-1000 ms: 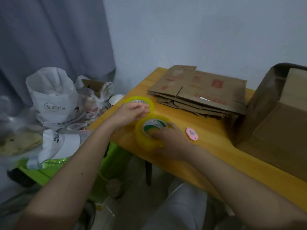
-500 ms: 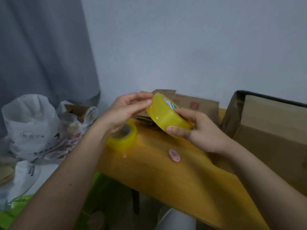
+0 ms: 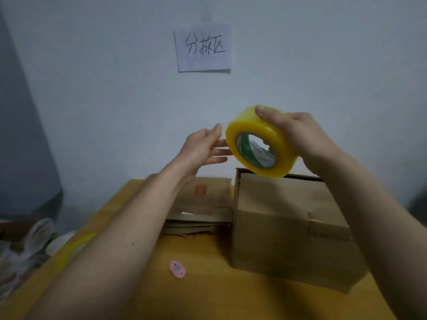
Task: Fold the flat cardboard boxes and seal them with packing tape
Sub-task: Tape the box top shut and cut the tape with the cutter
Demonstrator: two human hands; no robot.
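Observation:
A yellow roll of packing tape (image 3: 250, 131) is held up in front of the wall, its green-printed core facing me. My right hand (image 3: 298, 132) grips it from the right, thumb over the top. My left hand (image 3: 203, 146) is beside it with straight fingers whose tips touch the roll's left rim. Below stands a folded cardboard box (image 3: 286, 222) on the wooden table (image 3: 208, 296). A stack of flat cardboard boxes (image 3: 203, 204) lies to its left, partly hidden by my left forearm.
A second yellow tape roll (image 3: 71, 248) lies at the table's left edge, blurred behind my left arm. A small pink cutter (image 3: 177, 269) lies on the table near me. White plastic bags (image 3: 25, 248) sit off the left edge. A handwritten paper sign (image 3: 204, 48) hangs on the wall.
Both hands have lifted the tape roll from the table up to chest height, and it has turned so its core faces me. My view has tilted upward toward the wall.

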